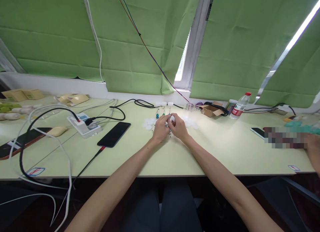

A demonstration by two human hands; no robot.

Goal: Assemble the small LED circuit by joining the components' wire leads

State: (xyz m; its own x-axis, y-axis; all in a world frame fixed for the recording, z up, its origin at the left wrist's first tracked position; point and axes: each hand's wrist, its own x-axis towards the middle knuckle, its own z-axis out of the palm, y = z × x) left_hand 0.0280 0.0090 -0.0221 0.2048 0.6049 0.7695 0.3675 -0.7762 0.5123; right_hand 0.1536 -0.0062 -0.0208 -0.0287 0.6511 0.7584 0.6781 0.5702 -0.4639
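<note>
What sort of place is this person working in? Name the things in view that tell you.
Probably an office or lab workbench by a window: a long pale table under green blinds, with a power strip, trailing cables, and small white caps.

Whatever the left hand [160, 129] and right hand [178, 127] pinched between them stayed buried behind the fingers [168, 122], far too small to name. The white caps [148, 123] beside them read only as pale dots. Both forearms ran off the bottom edge. At the right, a blurred patch [285, 137] masked part of the surface [225, 152] (nothing legible there), and another person's arm [314, 152] was clipped by the frame. The water bottle [239, 107] label was unreadable.
</note>
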